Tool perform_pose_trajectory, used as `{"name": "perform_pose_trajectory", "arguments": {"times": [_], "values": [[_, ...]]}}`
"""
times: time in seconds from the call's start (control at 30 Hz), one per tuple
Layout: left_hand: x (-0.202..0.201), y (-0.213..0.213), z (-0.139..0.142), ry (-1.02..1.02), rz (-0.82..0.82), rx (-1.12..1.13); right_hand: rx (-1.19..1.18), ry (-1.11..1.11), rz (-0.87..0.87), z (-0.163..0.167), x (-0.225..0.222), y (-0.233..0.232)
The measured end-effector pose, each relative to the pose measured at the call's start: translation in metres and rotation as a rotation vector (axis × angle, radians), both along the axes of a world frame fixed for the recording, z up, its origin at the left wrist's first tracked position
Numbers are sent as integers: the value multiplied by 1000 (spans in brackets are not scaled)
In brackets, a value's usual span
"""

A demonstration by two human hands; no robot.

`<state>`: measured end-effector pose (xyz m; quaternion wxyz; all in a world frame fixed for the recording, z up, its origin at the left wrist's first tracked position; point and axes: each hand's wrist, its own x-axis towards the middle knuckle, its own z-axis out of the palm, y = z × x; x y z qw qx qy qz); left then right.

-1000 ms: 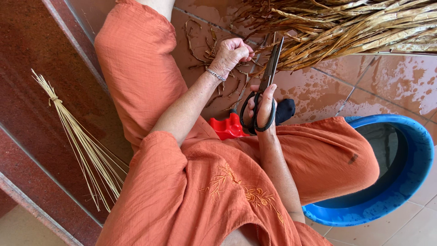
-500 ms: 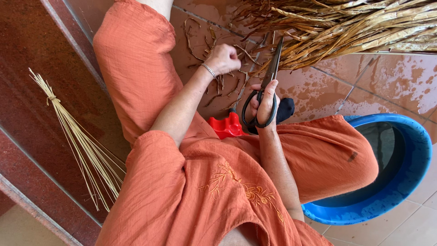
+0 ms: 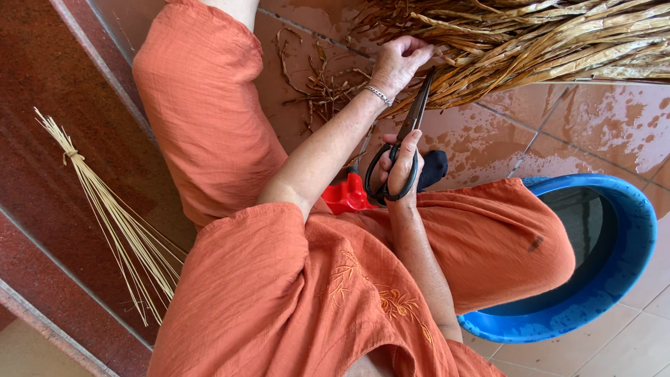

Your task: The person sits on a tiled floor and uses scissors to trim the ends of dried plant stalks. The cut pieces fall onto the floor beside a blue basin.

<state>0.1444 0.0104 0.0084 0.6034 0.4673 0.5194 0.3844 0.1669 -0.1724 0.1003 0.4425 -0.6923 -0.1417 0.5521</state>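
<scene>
Scissors of black metal with long blades and large loop handles (image 3: pixel 403 150) sit in the right hand (image 3: pixel 399 166), whose fingers curl through the loops and close around them; the blades point up toward the heap of dry, straw-brown palm leaves (image 3: pixel 530 42) lying along the top edge of the view. Whether the blades are parted cannot be told. The left hand (image 3: pixel 399 61) is closed in a grip on the near end of that heap, a thin silver bracelet (image 3: pixel 377 93) at its wrist. Loose brown leaf scraps (image 3: pixel 317 80) lie on the reddish tiled floor (image 3: pixel 502 132) just beside the left forearm. Between the two orange-clad knees the floor is open, apart from a small red plastic thing (image 3: pixel 347 195) and a dark sandal (image 3: pixel 433 167) near the right hand. A round blue plastic basin (image 3: pixel 614 279) presses close against the right leg, its rim hemming that side. On the left, well apart from both hands, a tied bundle of thin pale leaf ribs (image 3: pixel 118 223) lies on the dark red polished stone step (image 3: pixel 42 84), whose edge runs slantwise toward the lower left corner.
</scene>
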Motion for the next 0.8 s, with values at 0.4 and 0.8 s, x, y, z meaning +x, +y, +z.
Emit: {"name": "perform_pose_trajectory", "arguments": {"times": [0.4,0.8], "values": [[-82,-19,-10,147,-116,-29,63,8,28,-7,0,-10],[-96,-33,-22,-71,-143,-124,47,111,30,-21,-4,-6]]}}
